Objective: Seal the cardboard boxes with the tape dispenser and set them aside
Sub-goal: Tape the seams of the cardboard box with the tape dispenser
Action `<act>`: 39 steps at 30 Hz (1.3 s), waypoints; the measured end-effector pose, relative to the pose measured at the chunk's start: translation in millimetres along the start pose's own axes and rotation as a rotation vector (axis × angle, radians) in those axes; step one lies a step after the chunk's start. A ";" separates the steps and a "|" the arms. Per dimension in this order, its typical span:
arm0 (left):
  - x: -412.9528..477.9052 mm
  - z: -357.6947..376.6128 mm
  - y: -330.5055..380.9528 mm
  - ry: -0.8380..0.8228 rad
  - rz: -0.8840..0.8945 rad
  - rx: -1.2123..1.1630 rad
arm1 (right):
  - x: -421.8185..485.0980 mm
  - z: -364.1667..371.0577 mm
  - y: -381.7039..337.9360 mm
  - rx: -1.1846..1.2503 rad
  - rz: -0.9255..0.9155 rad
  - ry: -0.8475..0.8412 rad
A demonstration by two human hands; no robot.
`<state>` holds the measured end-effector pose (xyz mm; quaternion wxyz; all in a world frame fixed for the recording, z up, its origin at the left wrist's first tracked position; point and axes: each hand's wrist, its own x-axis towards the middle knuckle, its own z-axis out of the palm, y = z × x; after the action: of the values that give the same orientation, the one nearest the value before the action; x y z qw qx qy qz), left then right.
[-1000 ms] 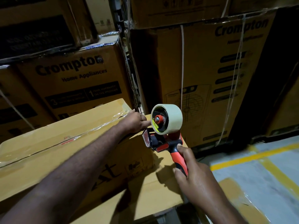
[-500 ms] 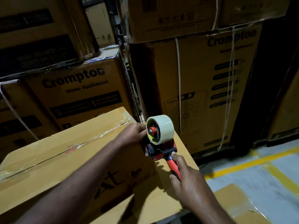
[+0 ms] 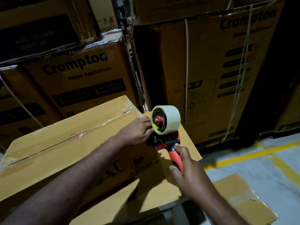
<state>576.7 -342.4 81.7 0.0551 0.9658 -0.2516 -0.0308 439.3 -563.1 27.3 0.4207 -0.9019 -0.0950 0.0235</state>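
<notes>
Gripping the red-and-black tape dispenser [image 3: 164, 140] by its handle, the right hand [image 3: 186, 174] was clenched firmly round it. It held the tool upright just beside the right end of the cardboard box [image 3: 65, 153], with the pale tape roll [image 3: 168, 119] uppermost. The left hand [image 3: 136, 132] lay at that same end of the box, its fingers reaching against the dispenser's head below the roll. The fingertips were hidden there, so it could not be told whether they pinched loose tape or only touched the tool.

A second before, that hand had rested on the box's end edge, apart from the dispenser. It had since slid across to meet the tool, while the right hand's hold had not altered.

A strip of clear tape [image 3: 100, 124] already ran the length of the box's top seam, wrinkled near the right end. Judged from that, the top seam looked sealed. The left hand's move probably served to part the tape or free its end for another pass. The box had not yet been set aside.

Under the box lay a flat cardboard surface [image 3: 154, 192], jutting out to its right. Behind the box stood stacked cartons [image 3: 78, 73] printed "Crompton", some of them strapped. To the right of the box, lower down, were a grey floor with a yellow line [image 3: 243, 154] and a flattened carton [image 3: 243, 202].
</notes>
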 end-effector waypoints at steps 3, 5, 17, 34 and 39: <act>3.7 -4.0 -1.6 -0.019 -0.029 0.007 | 6.6 2.8 -0.8 0.101 0.033 0.002; 5.9 -3.4 -4.4 -0.029 -0.031 0.020 | 10.0 2.1 -1.3 0.137 0.050 0.003; 3.5 19.0 -0.4 0.116 0.016 0.384 | 6.4 14.7 7.8 0.582 0.263 -0.125; 12.8 26.1 42.2 0.223 -0.458 0.333 | 25.0 -49.1 10.7 0.812 0.186 0.024; -16.9 27.4 32.1 0.238 -0.462 0.336 | 27.1 -42.2 6.2 0.867 0.170 -0.009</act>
<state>544.1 -364.5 59.0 -0.0848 0.9898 -0.0186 0.1128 472.1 -593.6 50.9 0.7563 -0.6466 -0.0038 0.0996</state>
